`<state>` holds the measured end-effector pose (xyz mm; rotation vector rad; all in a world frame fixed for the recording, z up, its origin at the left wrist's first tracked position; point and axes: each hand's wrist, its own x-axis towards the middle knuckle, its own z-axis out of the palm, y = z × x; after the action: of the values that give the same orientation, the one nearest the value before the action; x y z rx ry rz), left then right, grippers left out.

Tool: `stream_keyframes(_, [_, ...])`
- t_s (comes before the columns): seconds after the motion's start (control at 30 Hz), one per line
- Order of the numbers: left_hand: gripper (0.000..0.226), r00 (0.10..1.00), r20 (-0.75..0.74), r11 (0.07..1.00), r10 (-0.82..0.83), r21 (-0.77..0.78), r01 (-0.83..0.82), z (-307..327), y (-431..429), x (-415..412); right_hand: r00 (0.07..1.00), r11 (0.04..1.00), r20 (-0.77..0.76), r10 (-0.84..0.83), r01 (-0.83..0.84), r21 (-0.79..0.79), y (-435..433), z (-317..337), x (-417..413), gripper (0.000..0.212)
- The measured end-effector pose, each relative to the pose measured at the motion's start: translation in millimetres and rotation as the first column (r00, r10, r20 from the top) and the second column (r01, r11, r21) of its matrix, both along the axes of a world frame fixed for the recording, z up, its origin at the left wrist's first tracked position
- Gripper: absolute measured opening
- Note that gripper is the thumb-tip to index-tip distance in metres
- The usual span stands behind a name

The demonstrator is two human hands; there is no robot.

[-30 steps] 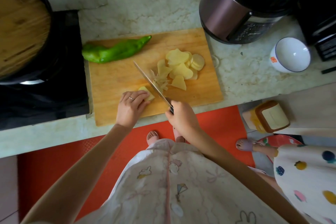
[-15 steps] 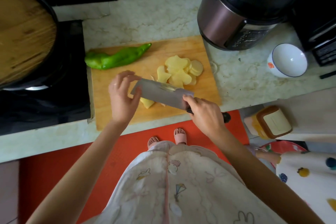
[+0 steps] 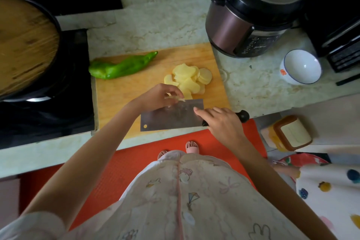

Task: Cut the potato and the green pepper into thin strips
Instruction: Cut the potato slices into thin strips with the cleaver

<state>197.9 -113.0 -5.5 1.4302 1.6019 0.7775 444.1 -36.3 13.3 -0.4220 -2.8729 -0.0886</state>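
A wooden cutting board (image 3: 124, 91) lies on the counter. A whole green pepper (image 3: 120, 66) rests at its far left corner. Pale potato slices (image 3: 190, 77) are piled at the board's far right. My right hand (image 3: 220, 122) grips the black handle of a cleaver (image 3: 171, 116), whose broad blade lies nearly flat over the board's near edge, my index finger stretched along it. My left hand (image 3: 157, 96) hovers at the blade's far edge and pinches a few potato pieces (image 3: 180, 98) beside the slice pile.
A black pan with a wooden lid (image 3: 25, 45) sits on the dark stove at left. A pressure cooker (image 3: 251, 11) stands behind the board's right end, with a white bowl (image 3: 301, 67) and a black appliance (image 3: 335, 25) further right. Another person in a dotted garment (image 3: 331, 191) stands at lower right.
The cleaver went from edge-down cutting to lying nearly flat and nearer the board's front. My left hand left the potato piece and now pinches bits at the blade's far edge.
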Motion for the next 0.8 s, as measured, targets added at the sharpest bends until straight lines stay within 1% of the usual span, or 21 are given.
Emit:
stream_keyframes(0.07, [0.021, 0.996, -0.07, 0.998, 0.055, -0.013, -0.056, -2, 2, -5, 1.0, 1.0, -0.025, 0.01, -0.009, 0.015, 2, -2, 5, 0.053])
stream_keyframes(0.17, [0.016, 0.987, -0.057, 0.979, 0.152, -0.127, -0.158, -5, 2, -19, 0.995, 1.0, -0.103, 0.0, 0.003, 0.029, 9, -6, 16, 0.048])
stream_keyframes(0.23, [0.015, 0.978, -0.075, 0.971, 0.193, -0.131, -0.201, -8, 0, -25, 0.989, 0.999, -0.144, -0.04, 0.044, 0.023, 13, -12, 26, 0.05])
stream_keyframes(0.3, [0.02, 0.972, -0.117, 0.967, 0.205, -0.126, -0.219, -11, 0, -27, 0.976, 0.993, -0.184, -0.118, 0.117, -0.015, 13, -16, 33, 0.054])
stream_keyframes(0.4, [0.034, 0.976, -0.118, 0.97, 0.181, -0.142, -0.197, -14, -2, -24, 0.931, 0.966, -0.262, -0.254, 0.234, -0.106, 10, -20, 40, 0.047])
stream_keyframes(0.47, [0.031, 0.977, -0.144, 0.981, 0.155, -0.094, -0.17, -15, -5, -21, 0.895, 0.933, -0.285, -0.343, 0.289, -0.213, 7, -21, 41, 0.043])
stream_keyframes(0.5, [0.028, 0.976, -0.159, 0.985, 0.148, -0.067, -0.161, -15, -6, -20, 0.883, 0.911, -0.273, -0.381, 0.309, -0.273, 6, -21, 40, 0.043])
stream_keyframes(0.57, [0.023, 0.967, -0.176, 0.983, 0.182, -0.005, -0.186, -16, -10, -17, 0.868, 0.847, -0.196, -0.456, 0.355, -0.397, 2, -20, 37, 0.042])
stream_keyframes(0.63, [0.024, 0.948, -0.138, 0.958, 0.287, 0.056, -0.282, -15, -16, -15, 0.854, 0.765, -0.099, -0.51, 0.398, -0.506, -3, -18, 30, 0.04])
stream_keyframes(0.67, [0.024, 0.93, -0.128, 0.937, 0.345, 0.099, -0.334, -16, -22, -13, 0.851, 0.728, -0.058, -0.522, 0.41, -0.549, -6, -17, 26, 0.035])
stream_keyframes(0.73, [0.019, 0.867, -0.208, 0.884, 0.452, 0.234, -0.405, -20, -39, -11, 0.856, 0.639, 0.016, -0.517, 0.398, -0.658, -13, -14, 14, 0.027])
stream_keyframes(0.8, [0.015, 0.797, -0.348, 0.853, 0.494, 0.37, -0.367, -27, -61, -6, 0.865, 0.505, 0.08, -0.495, 0.362, -0.784, -19, -9, -1, 0.024])
